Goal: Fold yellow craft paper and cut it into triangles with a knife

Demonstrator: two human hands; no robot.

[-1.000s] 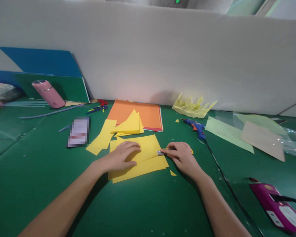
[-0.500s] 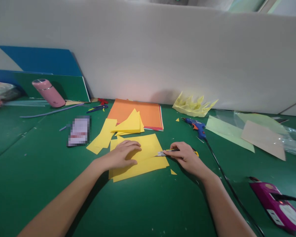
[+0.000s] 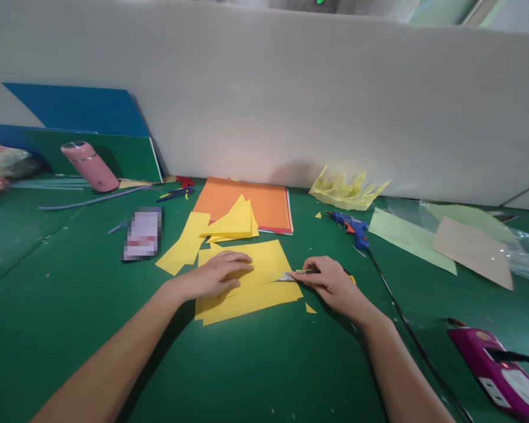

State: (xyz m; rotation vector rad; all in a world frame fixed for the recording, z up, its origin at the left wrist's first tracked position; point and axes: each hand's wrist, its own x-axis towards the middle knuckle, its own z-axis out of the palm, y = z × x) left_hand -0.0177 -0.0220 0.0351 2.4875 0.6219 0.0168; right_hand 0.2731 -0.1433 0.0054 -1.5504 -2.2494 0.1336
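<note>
Yellow paper sheets (image 3: 264,258) lie stacked on the green table, with a line running across the top one. My left hand (image 3: 218,275) rests flat on their left part, fingers spread toward the right. In my right hand (image 3: 328,279) is a utility knife (image 3: 286,277), its metal blade pointing left over the right side of the paper. The knife's yellow end shows behind my fingers; most of its handle is hidden. A small yellow paper triangle (image 3: 310,308) lies just below the sheets' right corner.
Folded yellow pieces (image 3: 235,220) lie partly on orange paper (image 3: 268,205). A blue glue gun (image 3: 357,229) with a black cord is to the right, near a yellow paper crown (image 3: 348,191). A phone (image 3: 143,233), pink bottle (image 3: 90,167) and magenta power strip (image 3: 494,370) also lie around.
The right hand and knife shifted slightly right, and more of the blade shows than a second ago. The left hand stays on the paper, its thumb drawn in a little.
</note>
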